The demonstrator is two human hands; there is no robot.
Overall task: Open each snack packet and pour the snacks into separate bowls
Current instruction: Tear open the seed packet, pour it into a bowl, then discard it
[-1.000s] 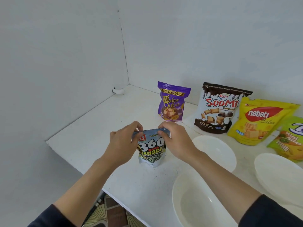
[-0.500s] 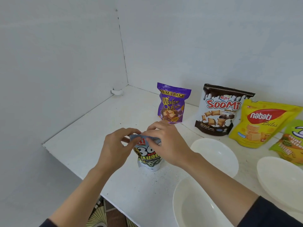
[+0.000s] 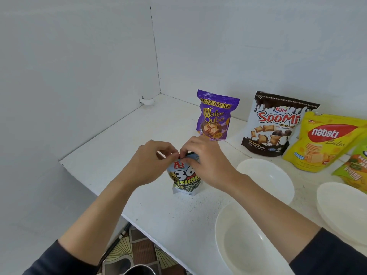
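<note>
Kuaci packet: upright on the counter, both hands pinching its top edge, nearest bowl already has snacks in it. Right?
No. The head view shows the nearest bowl empty. The rest holds: the kuaci packet stands upright on the counter, with the left hand and the right hand both pinching its top edge.

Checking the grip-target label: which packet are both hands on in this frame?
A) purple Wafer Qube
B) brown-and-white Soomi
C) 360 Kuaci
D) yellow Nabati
C: the left hand and the right hand both pinch the top edge of the 360 Kuaci packet, which stands upright in front of the person.
</note>
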